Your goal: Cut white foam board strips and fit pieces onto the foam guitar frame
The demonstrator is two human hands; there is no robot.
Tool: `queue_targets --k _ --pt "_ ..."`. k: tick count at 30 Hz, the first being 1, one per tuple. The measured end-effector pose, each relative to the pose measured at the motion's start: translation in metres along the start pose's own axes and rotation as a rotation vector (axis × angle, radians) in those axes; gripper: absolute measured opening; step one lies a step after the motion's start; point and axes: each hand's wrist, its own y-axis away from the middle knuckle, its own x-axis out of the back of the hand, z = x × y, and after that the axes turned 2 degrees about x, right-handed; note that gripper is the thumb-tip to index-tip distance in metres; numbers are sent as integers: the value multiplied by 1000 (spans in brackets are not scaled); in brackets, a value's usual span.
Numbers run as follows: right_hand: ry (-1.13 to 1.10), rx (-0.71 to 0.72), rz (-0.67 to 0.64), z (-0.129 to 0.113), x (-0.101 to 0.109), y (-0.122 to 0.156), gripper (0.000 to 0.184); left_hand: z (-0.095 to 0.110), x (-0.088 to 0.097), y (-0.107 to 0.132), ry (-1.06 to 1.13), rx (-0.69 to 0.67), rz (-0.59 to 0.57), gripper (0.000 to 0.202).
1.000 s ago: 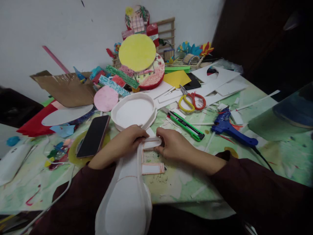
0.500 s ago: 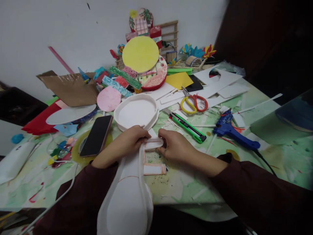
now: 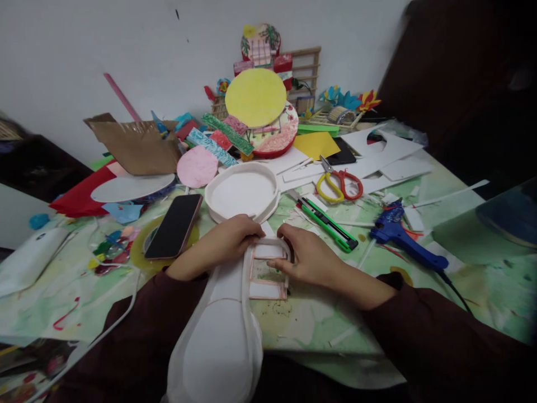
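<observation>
A white board craft piece, long with a rounded near end and raised edge walls, lies at the table's front, reaching past its edge. Joined to its far end is a round white tray-like part. My left hand is closed at the neck, its fingers pinching the edge of a narrow white strip. On the other side, my right hand curls thumb and fingers around the strip, which bends down around a corner. Below it, a small side frame with orange-marked edges sticks out from the body.
A green utility knife, red-and-yellow scissors and a blue glue gun lie to the right. On the left, a phone rests on a tape roll. Colored paper crafts stand behind, and a white cable crosses the left side.
My right hand has bent the strip's free end downward around the side frame's corner, and its thumb and fingers have spread a little. My left hand stays at the neck. The view shifted slightly.
</observation>
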Motion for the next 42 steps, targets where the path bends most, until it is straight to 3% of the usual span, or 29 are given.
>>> queue_targets --k 6,9,13,17,21,25,29,33,37,42 --pt "-66 20 55 9 4 -2 36 1 -1 2 38 52 53 23" --pt "-92 72 229 18 14 -3 35 -2 -2 3 155 86 117 22" --pt "-66 81 533 32 35 -5 31 -5 0 5 506 196 289 18" --pt "78 -2 674 37 54 -7 28 0 2 7 1088 317 470 19" --pt "315 -80 657 34 71 9 25 6 2 8 1704 394 460 18" --pt "642 -227 688 44 85 53 32 8 0 3 1949 435 401 11" --pt "942 -448 586 70 87 104 53 10 -1 2 2048 492 381 12" --pt "991 -500 457 88 79 131 52 13 0 5 2079 544 360 9" --pt "956 -455 376 95 77 132 39 11 -1 6 2040 484 352 11" --pt "960 -439 265 90 76 115 37 9 -3 5 1990 415 356 12"
